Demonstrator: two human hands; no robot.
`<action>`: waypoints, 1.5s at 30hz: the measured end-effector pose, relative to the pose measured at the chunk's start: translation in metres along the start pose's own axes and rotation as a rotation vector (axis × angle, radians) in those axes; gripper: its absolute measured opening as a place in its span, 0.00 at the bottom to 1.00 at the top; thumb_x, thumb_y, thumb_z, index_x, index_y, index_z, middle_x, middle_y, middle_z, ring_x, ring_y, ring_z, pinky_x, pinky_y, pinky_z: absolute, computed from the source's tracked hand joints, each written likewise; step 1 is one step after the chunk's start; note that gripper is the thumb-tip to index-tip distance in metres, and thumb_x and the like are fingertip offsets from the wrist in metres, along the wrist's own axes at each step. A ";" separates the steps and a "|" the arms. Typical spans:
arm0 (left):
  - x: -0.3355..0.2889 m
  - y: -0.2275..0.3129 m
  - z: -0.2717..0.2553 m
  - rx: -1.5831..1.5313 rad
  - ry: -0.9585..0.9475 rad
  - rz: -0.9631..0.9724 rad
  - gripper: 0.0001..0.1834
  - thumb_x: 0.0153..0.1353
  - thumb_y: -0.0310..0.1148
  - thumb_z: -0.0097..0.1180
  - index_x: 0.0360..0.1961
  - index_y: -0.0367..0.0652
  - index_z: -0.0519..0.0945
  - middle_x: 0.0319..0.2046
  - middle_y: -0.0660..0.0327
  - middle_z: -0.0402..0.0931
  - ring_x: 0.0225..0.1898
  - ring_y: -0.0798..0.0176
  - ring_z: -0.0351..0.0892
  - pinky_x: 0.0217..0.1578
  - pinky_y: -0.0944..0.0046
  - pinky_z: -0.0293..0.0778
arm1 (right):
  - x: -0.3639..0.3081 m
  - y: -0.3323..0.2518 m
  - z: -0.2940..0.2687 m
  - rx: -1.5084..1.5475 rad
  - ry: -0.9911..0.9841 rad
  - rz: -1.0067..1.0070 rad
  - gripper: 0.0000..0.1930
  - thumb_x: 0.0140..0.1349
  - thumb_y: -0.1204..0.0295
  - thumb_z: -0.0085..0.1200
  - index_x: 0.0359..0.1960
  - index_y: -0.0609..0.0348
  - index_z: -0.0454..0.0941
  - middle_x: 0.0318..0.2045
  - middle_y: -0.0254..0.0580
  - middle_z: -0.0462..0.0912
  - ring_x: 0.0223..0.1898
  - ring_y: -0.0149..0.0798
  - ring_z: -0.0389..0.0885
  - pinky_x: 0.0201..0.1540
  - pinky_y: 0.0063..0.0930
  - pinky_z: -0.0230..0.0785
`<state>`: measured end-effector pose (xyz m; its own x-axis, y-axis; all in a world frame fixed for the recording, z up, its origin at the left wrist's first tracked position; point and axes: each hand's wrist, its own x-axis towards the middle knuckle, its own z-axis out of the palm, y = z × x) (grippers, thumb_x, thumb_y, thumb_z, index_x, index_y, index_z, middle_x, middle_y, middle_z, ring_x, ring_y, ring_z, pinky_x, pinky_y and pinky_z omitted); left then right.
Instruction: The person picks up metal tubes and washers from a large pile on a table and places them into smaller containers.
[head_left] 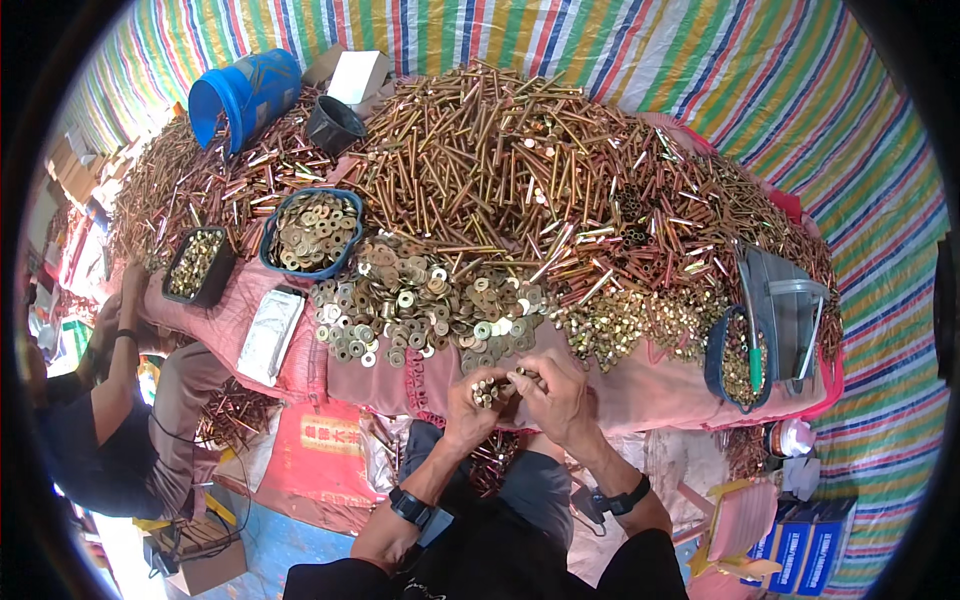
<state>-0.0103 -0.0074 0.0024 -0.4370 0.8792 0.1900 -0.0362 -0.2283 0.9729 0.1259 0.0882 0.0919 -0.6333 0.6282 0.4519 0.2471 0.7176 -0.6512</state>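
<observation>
Just in front of me, at the near edge of the table, my left hand (464, 420) is wrapped round a small bunch of brass-coloured bolts (487, 390), their ends facing up. Close beside it, my right hand (561, 402) pinches at a short metal piece near the bunch; the fingers hide most of it. Right beyond both hands lies a spread of flat washers (400, 300). A heap of small nuts (640, 325) sits to its right. Behind these rises a large pile of long yellowish bolts (470, 160).
A blue tub of washers (312, 232) and a black tray of nuts (197, 265) stand left. At right is a blue container of nuts (738, 360). A blue bucket (240, 100) lies tipped at the back. Another person (110, 410) works at far left. Striped sheeting (860, 250) encloses the table.
</observation>
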 end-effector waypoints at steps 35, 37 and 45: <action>0.001 0.006 -0.002 -0.041 -0.032 -0.072 0.13 0.65 0.16 0.64 0.49 0.34 0.84 0.41 0.61 0.84 0.42 0.69 0.82 0.45 0.67 0.78 | -0.006 0.000 0.006 -0.008 0.077 -0.120 0.11 0.62 0.78 0.66 0.47 0.62 0.83 0.40 0.46 0.83 0.37 0.51 0.86 0.38 0.40 0.80; 0.000 0.005 -0.001 -0.054 -0.031 -0.085 0.13 0.64 0.16 0.64 0.49 0.34 0.84 0.41 0.61 0.84 0.42 0.69 0.82 0.45 0.68 0.78 | -0.005 0.002 0.006 0.033 0.064 -0.109 0.12 0.63 0.78 0.66 0.47 0.61 0.83 0.41 0.46 0.83 0.37 0.49 0.86 0.38 0.39 0.80; 0.000 0.005 -0.005 -0.005 -0.068 -0.075 0.13 0.64 0.15 0.62 0.49 0.34 0.83 0.41 0.62 0.84 0.43 0.70 0.82 0.44 0.67 0.79 | -0.012 0.012 0.010 0.129 0.015 0.085 0.16 0.61 0.73 0.72 0.48 0.63 0.83 0.39 0.47 0.84 0.34 0.46 0.86 0.35 0.36 0.79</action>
<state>-0.0155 -0.0103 0.0063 -0.3705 0.9203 0.1256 -0.0706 -0.1627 0.9841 0.1290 0.0858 0.0724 -0.6030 0.6900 0.4004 0.2022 0.6177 -0.7600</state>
